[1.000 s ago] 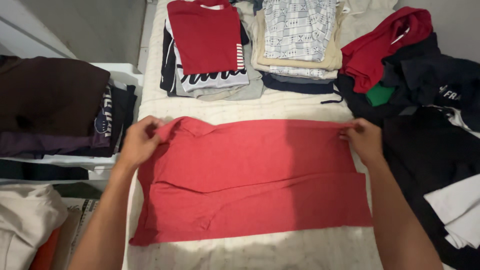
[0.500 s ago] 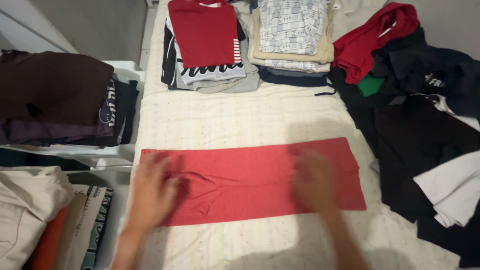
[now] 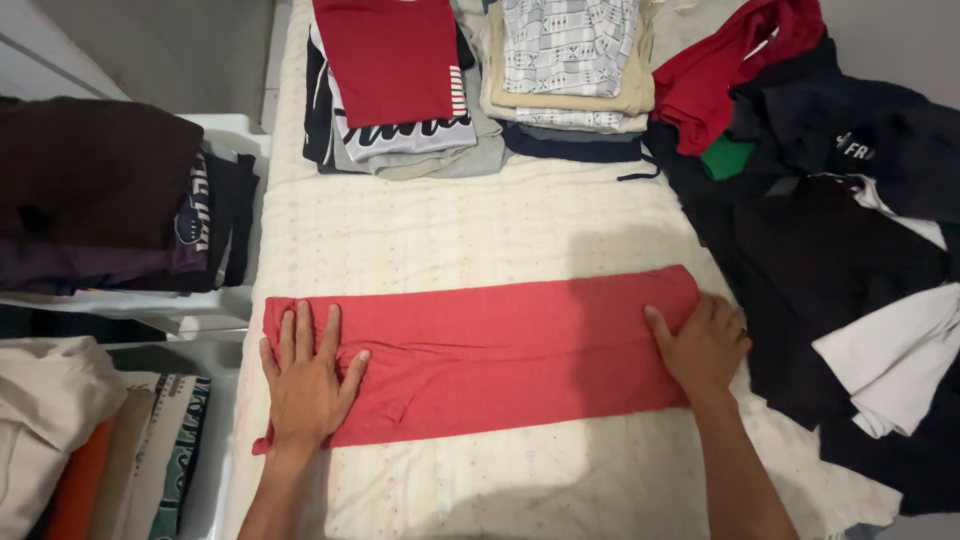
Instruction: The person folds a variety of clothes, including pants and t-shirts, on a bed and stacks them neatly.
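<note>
While the red garment (image 3: 500,345) lies folded into a long flat band across the near part of the bed (image 3: 480,230), both hands rest on its ends. The left hand (image 3: 305,380) lies palm down on the band's left end with its fingers (image 3: 303,325) spread and flat, gripping nothing. The right hand (image 3: 705,345) presses on the right end, fingers extended over the cloth's edge; I see no pinch there either.

By my reading, the step in hand is smoothing the lengthwise fold, and a crosswise fold would call for one end to be pinched and carried over the other, with the edges kept in line.

The band's left end sits right at the bed's left edge, just beside a white shelf unit (image 3: 225,305) that carries dark folded clothes (image 3: 100,195). Its right end lies near, perhaps touching, a loose heap of dark garments (image 3: 840,240). Beyond the band a bare stretch of bedcover lies open, well apart from two folded stacks, one topped with a dark red shirt (image 3: 390,60), the other with a patterned pale shirt (image 3: 565,45).
</note>
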